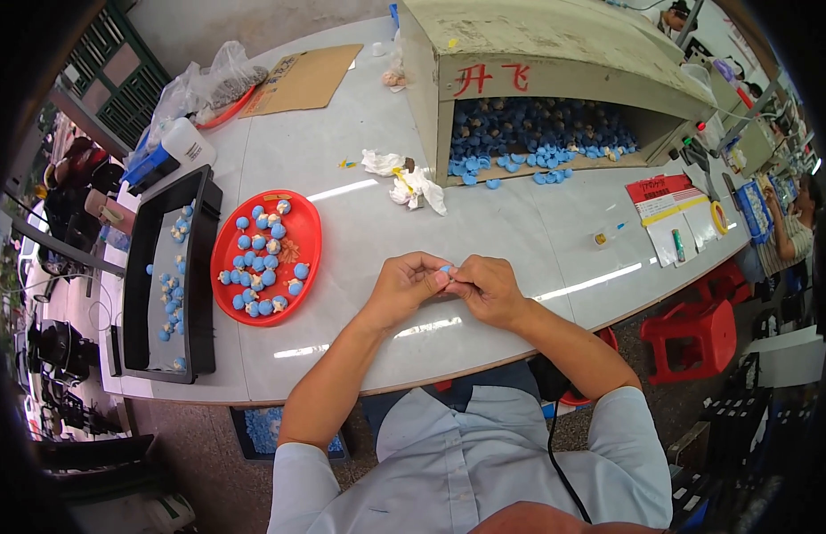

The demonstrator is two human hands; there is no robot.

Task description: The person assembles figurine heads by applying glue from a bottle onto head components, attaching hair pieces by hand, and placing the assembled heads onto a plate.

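My left hand [404, 287] and my right hand [489, 291] meet above the front part of the table. Between their pinched fingertips is a small blue piece [446, 268], mostly covered by the fingers, so its exact shape is hidden. Left of my hands, a round red tray [313, 258] holds several small blue balls with cream-coloured parts. Beyond it, a black rectangular tray [202, 294] contains more of the same little figures. Many blue cup-like pieces [546, 158] lie heaped in the opening of a beige metal cabinet [555, 67] at the back.
Crumpled white tissue [413, 189] lies behind my hands. A cardboard sheet [302, 80] and a white bottle [187, 142] are at the far left. To the right are a small bottle [600, 238], papers [669, 209], yellow tape [718, 217] and red stools [698, 343]. Another person [791, 231] sits far right.
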